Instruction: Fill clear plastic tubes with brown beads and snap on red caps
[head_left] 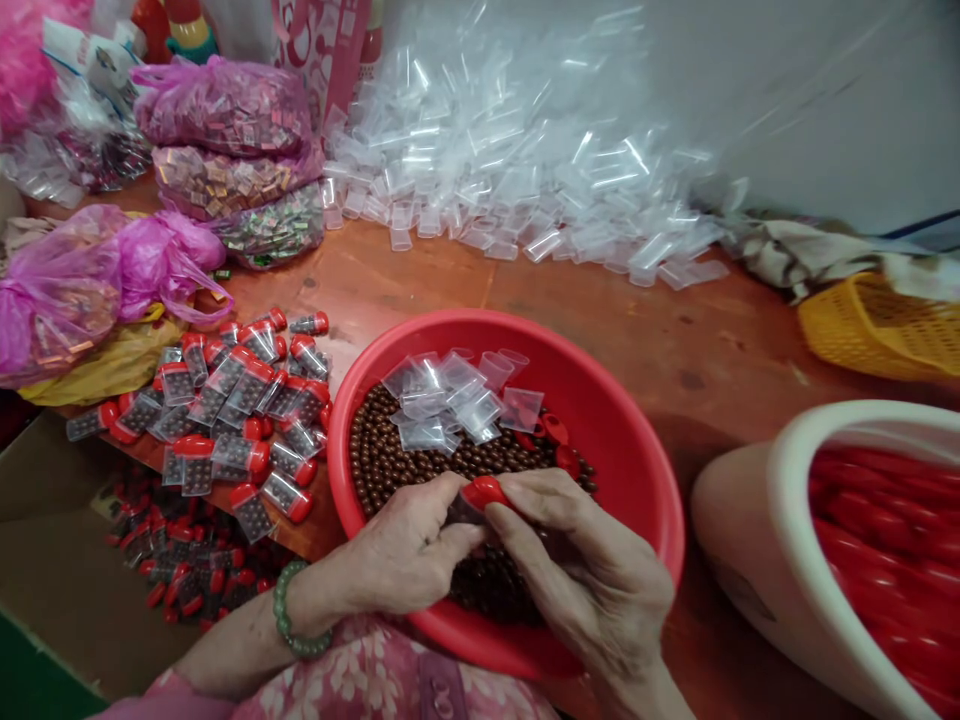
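My left hand [409, 545] pinches a small clear plastic container [463, 509] with dark balls in it. At its top end, the fingers of my right hand [600, 570] close around a red cap [484, 491]; whether the cap is fully seated I cannot tell. Both hands are over a red basin [670, 530] holding brown balls [375, 445]. A heap of clear containers [480, 410] rests on the balls, with a few loose red caps [555, 429] beside it. My fingers partly hide the held container.
Capped, filled containers [225, 395] are piled left of the basin; more lie in a cardboard box [45, 570] below. A white tub [780, 480] of red caps stands right. Clear containers [510, 190] heap along the wall. Pink bags [225, 110] and a yellow basket [862, 335] sit behind.
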